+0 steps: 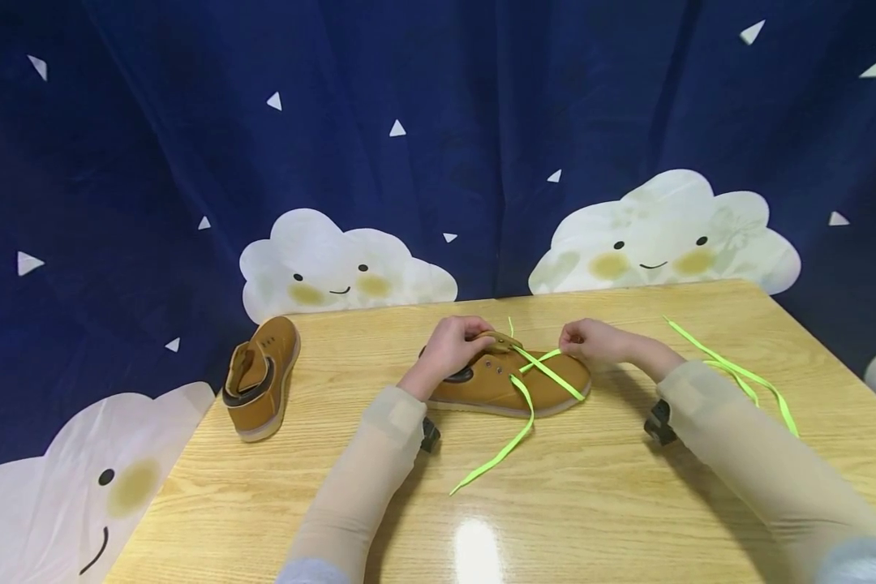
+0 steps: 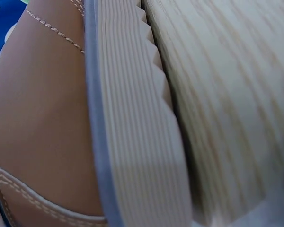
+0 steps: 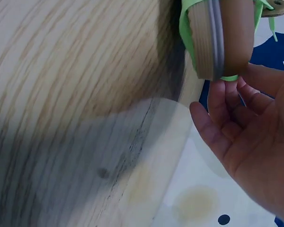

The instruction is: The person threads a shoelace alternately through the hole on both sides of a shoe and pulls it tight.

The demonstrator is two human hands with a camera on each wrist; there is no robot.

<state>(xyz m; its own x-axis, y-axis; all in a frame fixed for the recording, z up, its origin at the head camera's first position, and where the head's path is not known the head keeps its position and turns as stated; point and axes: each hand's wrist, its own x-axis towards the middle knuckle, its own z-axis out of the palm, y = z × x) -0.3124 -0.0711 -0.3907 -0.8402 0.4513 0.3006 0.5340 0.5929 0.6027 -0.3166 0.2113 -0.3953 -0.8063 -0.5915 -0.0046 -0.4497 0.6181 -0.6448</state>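
A tan shoe (image 1: 482, 395) stands on the table, toe to the right, with a neon yellow-green shoelace (image 1: 547, 371) crossing over its front. One end of that lace trails down to the table in front. My left hand (image 1: 448, 350) pinches the raised eyelet flap (image 1: 506, 340) near the shoe's opening. Beyond the toe, my right hand (image 1: 591, 339) pinches a stretch of the lace between thumb and fingers. In the right wrist view, that hand (image 3: 255, 123) is right at the toe (image 3: 237, 38). The left wrist view is filled by the shoe's side (image 2: 47, 109) and ribbed sole (image 2: 137, 118).
A second tan shoe (image 1: 263, 381), with no lace in it, stands at the table's left. Another neon lace (image 1: 748, 377) lies on the right, partly behind my right forearm. A dark blue curtain (image 1: 482, 146) with clouds hangs behind the wooden table (image 1: 584, 503).
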